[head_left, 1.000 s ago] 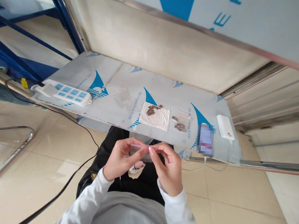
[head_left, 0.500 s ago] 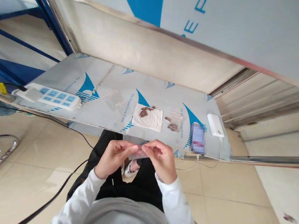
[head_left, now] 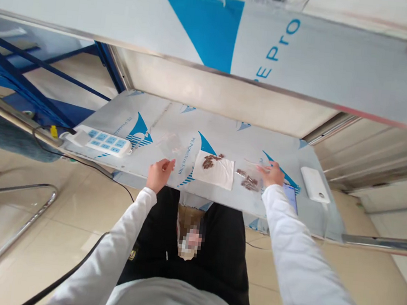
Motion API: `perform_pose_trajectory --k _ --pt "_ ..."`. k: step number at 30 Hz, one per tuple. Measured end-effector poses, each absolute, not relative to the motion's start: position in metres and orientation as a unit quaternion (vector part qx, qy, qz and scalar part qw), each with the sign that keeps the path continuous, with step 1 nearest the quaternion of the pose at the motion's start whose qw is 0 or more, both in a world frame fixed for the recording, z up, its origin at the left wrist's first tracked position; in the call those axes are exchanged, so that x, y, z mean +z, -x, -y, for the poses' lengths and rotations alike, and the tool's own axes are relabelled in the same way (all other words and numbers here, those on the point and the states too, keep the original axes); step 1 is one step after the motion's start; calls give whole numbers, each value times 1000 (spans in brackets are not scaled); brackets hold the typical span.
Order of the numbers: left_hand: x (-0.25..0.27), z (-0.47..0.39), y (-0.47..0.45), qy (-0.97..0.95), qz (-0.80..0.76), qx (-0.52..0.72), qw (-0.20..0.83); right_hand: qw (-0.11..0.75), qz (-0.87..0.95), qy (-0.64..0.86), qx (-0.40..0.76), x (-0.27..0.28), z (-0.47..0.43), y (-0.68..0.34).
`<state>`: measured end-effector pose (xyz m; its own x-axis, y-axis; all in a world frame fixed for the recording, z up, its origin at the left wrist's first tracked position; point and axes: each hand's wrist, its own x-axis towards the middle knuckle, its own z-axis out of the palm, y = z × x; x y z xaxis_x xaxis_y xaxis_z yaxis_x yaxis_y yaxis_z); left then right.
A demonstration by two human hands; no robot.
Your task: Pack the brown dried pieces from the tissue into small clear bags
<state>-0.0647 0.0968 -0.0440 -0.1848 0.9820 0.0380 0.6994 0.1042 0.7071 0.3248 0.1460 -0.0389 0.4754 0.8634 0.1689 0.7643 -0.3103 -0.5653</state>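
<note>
My left hand is over the front edge of the shelf, its fingers curled in. Whatever they hold, if anything, is too small to tell. On the right, my right hand has its thumb and fingers closed at the upper part of a clear zip bag. Small brown pieces show in the bags lying there. Between my hands lies a white cloth with a loose pile of brown pieces on it. Thin clear bags lie behind my left hand.
A white power strip lies at the left of the film-covered shelf. A phone, partly under my right forearm, and a white power bank are at the right. An upper shelf overhangs the back.
My hands were together above my lap with a clear bag between them. They have parted: the left to the shelf's front edge, the right forward to the bags at the right.
</note>
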Motion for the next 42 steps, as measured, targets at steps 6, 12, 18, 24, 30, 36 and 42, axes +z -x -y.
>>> perform_pose_trajectory --k 6,12,18,24,30,36,42 --pt "-69 -156 72 -572 -755 276 160 356 528 771 -13 -39 -111 -312" --pt "-78 -182 53 -591 -758 218 170 426 565 705 48 -34 -12 -250" --pt "-61 -168 56 -613 -745 226 135 449 514 712 166 -38 64 -192" --pt "-13 -67 23 -632 -678 351 131 491 497 641 318 -8 57 -143" --pt "13 18 -10 -640 -596 437 210 510 441 591 442 25 26 -114" --pt "21 25 2 -641 -560 447 274 525 448 560 458 27 29 -115" --pt "23 26 4 -556 -528 452 455 487 561 573 346 34 36 -123"
